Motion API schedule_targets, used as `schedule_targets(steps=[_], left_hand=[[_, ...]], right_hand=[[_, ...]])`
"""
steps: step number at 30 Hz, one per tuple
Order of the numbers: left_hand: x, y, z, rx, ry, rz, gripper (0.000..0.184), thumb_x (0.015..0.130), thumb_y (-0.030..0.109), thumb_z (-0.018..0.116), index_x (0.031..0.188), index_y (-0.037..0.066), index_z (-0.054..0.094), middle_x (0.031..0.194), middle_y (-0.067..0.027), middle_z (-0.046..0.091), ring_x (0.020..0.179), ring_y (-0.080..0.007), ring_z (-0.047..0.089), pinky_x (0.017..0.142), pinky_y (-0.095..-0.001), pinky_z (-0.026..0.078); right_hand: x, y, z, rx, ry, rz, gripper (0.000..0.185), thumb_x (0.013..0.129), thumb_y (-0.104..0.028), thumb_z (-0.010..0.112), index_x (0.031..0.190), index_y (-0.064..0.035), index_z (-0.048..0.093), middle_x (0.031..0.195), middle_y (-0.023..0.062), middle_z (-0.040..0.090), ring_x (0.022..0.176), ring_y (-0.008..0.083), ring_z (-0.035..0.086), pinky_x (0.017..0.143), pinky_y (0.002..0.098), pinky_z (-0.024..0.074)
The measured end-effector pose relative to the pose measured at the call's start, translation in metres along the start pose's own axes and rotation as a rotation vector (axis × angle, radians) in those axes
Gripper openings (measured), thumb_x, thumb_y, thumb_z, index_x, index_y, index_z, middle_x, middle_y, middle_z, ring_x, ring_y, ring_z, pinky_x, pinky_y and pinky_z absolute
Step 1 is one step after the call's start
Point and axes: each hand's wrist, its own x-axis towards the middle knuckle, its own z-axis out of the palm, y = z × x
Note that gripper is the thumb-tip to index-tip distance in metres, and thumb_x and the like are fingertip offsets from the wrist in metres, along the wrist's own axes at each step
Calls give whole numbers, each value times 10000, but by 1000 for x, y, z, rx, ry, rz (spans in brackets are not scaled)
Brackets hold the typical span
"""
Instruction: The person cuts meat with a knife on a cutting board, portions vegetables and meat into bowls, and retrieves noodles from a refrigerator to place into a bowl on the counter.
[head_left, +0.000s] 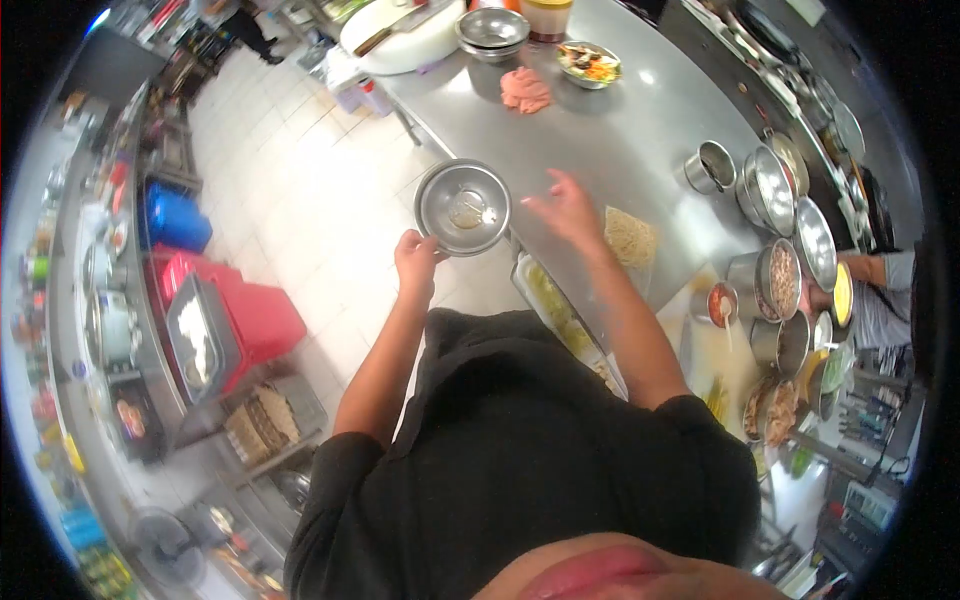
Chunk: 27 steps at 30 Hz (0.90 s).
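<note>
My left hand (417,257) grips the near rim of a round steel bowl (437,205), tilted toward me beside the counter's edge. A little yellowish stuff, perhaps liquid, lies in its bottom. Over the steel counter (560,140) hovers my right hand (568,212), fingers apart and slightly blurred, holding nothing. Close to its wrist is a flat pile of pale noodle-like food (630,238) on a sheet. Farther off, a lump of pink raw meat (525,90) rests beside a bowl of chopped vegetables (590,65).
Stacked bowls (493,32) and a knife (400,27) on a white round board (440,48) are at the far end. Steel pots (765,275) crowd the right, near another person's arm (868,268). A long tray (545,295) sits by my waist. Red bins (250,310) stand left.
</note>
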Motion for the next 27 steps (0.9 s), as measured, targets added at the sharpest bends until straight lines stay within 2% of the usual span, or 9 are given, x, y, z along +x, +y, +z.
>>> schedule_targets(steps=[5,8,11,14,17,20,21,24,27], left_hand=[[54,21,65,98,-160,5,76,816,9,583,810,1,508,825,-122,565,746,-246,622,679,-380,584],[94,29,89,69,-265,41,192,828,-20,562,698,19,425,778,-110,534,739,-209,616,635,-343,603],[146,31,103,112,-315,4,178,830,-7,573,711,6,442,757,-100,520,707,-197,600,598,-341,593],[211,60,119,117,-304,-10,163,828,3,587,724,10,462,743,-85,518,668,-175,574,587,-344,585],[294,93,139,17,-356,18,139,828,4,583,744,20,474,733,-72,514,651,-170,566,590,-345,579],[358,129,167,-160,-490,65,111,865,88,583,841,14,505,775,-80,550,671,-190,580,654,-359,562],[385,131,172,-199,-569,56,113,872,109,582,867,22,510,808,-83,555,700,-195,586,659,-357,558],[434,125,189,-187,-670,-4,160,892,182,579,942,42,521,886,-82,562,776,-205,593,666,-342,550],[405,120,173,-2,-707,-50,257,913,293,569,1024,65,532,975,-68,573,850,-205,586,683,-349,540]], right_hand=[[48,7,40,-74,148,31,433,734,-190,680,1111,-5,573,989,232,621,912,389,603,792,440,493],[79,25,41,-190,263,-17,317,739,-117,621,1037,-13,591,944,248,622,874,425,593,753,466,491],[103,32,37,6,478,-133,234,772,-102,597,979,7,583,760,171,619,644,280,619,582,404,485],[117,39,19,201,436,142,209,777,-69,570,974,0,589,695,89,590,568,188,580,479,339,480],[112,-11,-4,433,391,490,249,784,-80,569,1015,14,591,807,151,633,672,247,630,556,358,519],[124,-3,20,454,467,515,160,803,-81,570,949,-15,583,724,63,563,549,143,556,420,274,468],[130,0,31,477,484,543,141,802,-81,589,922,-11,568,752,65,558,569,153,568,428,287,480],[151,5,58,396,417,591,265,836,-89,558,1077,20,567,864,132,626,654,193,615,503,326,503],[175,-3,78,463,399,544,284,836,-102,552,1094,11,587,877,149,632,720,230,624,609,362,517]])
